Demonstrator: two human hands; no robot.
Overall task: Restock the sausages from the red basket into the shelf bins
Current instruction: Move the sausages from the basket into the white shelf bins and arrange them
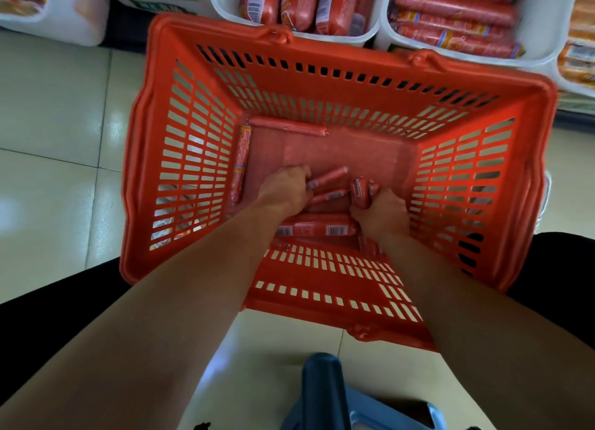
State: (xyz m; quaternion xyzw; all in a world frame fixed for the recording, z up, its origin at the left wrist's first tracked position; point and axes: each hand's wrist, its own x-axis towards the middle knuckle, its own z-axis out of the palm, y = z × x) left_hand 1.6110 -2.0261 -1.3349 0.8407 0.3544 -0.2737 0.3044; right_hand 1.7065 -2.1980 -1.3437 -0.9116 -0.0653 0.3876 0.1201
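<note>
The thin sausages (326, 180) are clasped by the left hand (285, 188), a stubby bundle (360, 189) by the right hand (381, 215); both grips should be firmed before lifting.

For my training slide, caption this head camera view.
Left hand reaches among sausages, right hand grips some, inside the red basket before stocked bins.

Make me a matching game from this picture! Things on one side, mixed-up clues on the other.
1 red basket
2 white bin
3 right hand
4 long sausage

A holds stacked sausages
B grips small sausages
C lies along the basket's left wall
D has slotted walls

Pairs: 1-D, 2-A, 3-B, 4-C
</note>
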